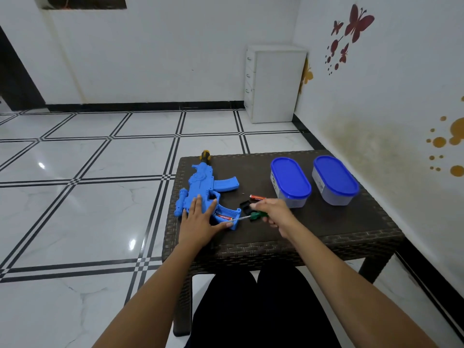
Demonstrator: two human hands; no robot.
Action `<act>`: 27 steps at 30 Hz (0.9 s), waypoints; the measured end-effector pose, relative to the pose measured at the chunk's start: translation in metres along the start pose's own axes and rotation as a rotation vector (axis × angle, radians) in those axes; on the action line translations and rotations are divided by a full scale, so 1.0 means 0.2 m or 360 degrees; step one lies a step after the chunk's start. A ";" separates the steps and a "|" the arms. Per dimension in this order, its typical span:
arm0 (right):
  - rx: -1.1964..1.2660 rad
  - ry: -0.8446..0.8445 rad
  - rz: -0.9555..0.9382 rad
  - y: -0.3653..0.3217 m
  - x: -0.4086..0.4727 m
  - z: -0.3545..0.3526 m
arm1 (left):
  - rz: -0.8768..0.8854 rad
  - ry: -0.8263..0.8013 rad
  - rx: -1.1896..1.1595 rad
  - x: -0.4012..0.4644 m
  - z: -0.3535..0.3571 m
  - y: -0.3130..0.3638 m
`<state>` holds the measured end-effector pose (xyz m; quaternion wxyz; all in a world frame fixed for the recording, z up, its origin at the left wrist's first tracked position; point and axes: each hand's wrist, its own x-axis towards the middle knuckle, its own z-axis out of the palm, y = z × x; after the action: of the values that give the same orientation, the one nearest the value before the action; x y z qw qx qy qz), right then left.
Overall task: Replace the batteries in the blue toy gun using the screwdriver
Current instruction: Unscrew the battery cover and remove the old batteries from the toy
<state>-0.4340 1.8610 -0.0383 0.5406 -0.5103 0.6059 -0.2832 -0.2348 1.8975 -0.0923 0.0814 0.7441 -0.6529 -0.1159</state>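
Observation:
The blue toy gun [200,188] lies flat on the left part of the dark wicker table [326,222], muzzle pointing away. Its battery compartment in the grip is open, and a red battery [224,217] sits inside. My left hand [200,219] rests flat on the gun's body and grip, fingers spread. My right hand [273,212] is closed around the green handle of the screwdriver [251,216], whose metal tip points into the open compartment. A second red battery [256,197] lies loose on the table just beyond my right hand. A small black cover [245,205] lies beside it.
Two clear containers with blue lids [290,180] [335,179] stand at the table's back right, near the wall. A white drawer unit [273,82] stands in the far corner. White tiled floor lies left of the table. My dark-clothed legs are under the front edge.

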 end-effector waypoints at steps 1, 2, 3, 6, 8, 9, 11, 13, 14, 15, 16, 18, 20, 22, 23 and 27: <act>-0.0151 -0.0133 -0.0025 -0.03 0.01 0.03 | 0.0005 0.0006 0.0009 0.00 0.00 0.00; -0.0283 -0.0235 -0.0041 -0.05 0.03 0.06 | 0.0005 0.0013 0.0010 0.00 0.00 0.00; -0.0397 -0.0306 -0.0051 -0.06 0.04 0.09 | 0.0001 0.0018 0.0006 0.00 0.01 0.00; -0.0613 -0.0380 -0.0104 -0.05 0.06 0.17 | -0.0008 0.0010 0.0003 0.00 0.01 0.00; -0.0584 -0.0343 -0.0134 -0.02 0.08 0.19 | -0.0001 0.0004 -0.0004 0.01 0.01 0.00; -0.0582 -0.0317 -0.0156 0.00 0.09 0.20 | 0.0001 0.0007 -0.0005 0.01 0.01 0.00; -0.0689 -0.0257 -0.0198 0.01 0.10 0.22 | 0.0006 0.0014 0.0001 0.01 0.01 -0.01; -0.0828 -0.0184 -0.0208 0.01 0.11 0.24 | 0.0004 0.0024 0.0007 0.01 0.02 -0.01; -0.0852 -0.0150 -0.0196 0.01 0.11 0.25 | 0.0004 0.0027 0.0007 0.01 0.02 -0.01; -0.0852 -0.0119 -0.0178 0.00 0.12 0.26 | 0.0004 0.0029 0.0002 0.01 0.02 -0.01; -0.0847 -0.0092 -0.0154 0.00 0.12 0.27 | 0.0002 0.0030 -0.0003 0.00 0.02 -0.01; -0.0903 -0.0044 -0.0089 -0.02 0.13 0.27 | 0.0002 0.0027 -0.0008 0.00 0.01 0.00; -0.0975 -0.0053 -0.0028 -0.04 0.14 0.26 | 0.0005 0.0025 -0.0009 0.00 0.01 0.00; -0.0995 -0.0132 -0.0005 -0.06 0.14 0.27 | 0.0009 0.0033 -0.0008 0.00 0.01 0.00; -0.1002 -0.0184 0.0005 -0.07 0.13 0.27 | 0.0010 0.0034 -0.0005 0.00 0.01 0.00; -0.1044 -0.0255 0.0003 -0.11 0.11 0.28 | 0.0011 0.0028 -0.0011 0.00 0.01 0.00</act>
<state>-0.3730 1.8455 -0.0416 0.3938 -0.6771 0.6209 -0.0317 -0.2343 1.8977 -0.0940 0.0903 0.7424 -0.6544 -0.1114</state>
